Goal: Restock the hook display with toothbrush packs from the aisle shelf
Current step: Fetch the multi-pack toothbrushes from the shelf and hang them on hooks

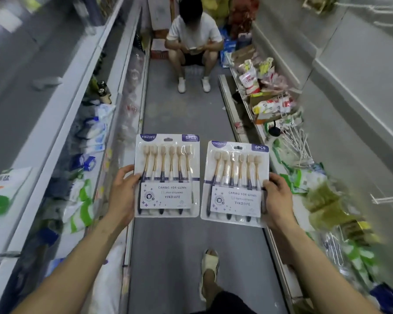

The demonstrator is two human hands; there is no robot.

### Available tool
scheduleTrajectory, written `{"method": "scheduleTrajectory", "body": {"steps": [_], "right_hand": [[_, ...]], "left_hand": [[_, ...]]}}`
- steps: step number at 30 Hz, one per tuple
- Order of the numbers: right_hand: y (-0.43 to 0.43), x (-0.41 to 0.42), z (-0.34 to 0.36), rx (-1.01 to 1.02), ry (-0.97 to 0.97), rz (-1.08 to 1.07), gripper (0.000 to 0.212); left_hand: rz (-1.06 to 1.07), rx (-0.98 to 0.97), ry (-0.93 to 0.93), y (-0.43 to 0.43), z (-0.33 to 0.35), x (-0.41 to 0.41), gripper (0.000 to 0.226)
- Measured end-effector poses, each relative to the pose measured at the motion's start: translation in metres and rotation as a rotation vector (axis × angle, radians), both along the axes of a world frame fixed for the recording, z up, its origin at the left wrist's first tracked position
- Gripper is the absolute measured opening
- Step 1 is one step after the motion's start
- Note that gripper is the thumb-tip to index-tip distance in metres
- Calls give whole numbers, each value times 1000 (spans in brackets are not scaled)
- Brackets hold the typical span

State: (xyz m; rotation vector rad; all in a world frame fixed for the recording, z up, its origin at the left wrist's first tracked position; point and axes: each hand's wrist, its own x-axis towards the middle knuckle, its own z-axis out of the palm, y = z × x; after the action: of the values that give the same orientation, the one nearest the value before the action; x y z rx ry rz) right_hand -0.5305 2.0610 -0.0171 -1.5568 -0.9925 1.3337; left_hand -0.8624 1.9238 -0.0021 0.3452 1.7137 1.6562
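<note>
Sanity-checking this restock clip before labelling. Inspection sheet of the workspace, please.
Surface: grey aisle floor, wearer's sandalled foot on it.
Job's things: left pack and right pack, six toothbrushes each, side by side, not touching; bare wire hooks on the right display.
Clutter: mixed packets heaped on the low right shelf.
Grippers: left hand grips the left pack's left edge; right hand grips the right pack's right edge.
Cables: nothing seen.
Surroundings: left shelves of packaged goods, blurred; a person sitting at the aisle's far end.
</note>
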Motion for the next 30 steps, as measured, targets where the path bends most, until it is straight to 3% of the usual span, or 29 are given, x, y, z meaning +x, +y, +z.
{"method": "scheduleTrajectory", "body": {"steps": [11,15,23,30], "right_hand": [[230,-109,52,95,6,54,19],[299,-154,57,107,2,50,24],[414,-242,82,146,-92,-164,26],[477,-266,111,186,-86,-363,23]], "left_hand": [[-5,51,-21,234,33,-107,18],[-58,49,-21,315,31,-158,19],[-285,89,-6,499,47,-272,18],[-498,150,21,647,75,-295,21]]}}
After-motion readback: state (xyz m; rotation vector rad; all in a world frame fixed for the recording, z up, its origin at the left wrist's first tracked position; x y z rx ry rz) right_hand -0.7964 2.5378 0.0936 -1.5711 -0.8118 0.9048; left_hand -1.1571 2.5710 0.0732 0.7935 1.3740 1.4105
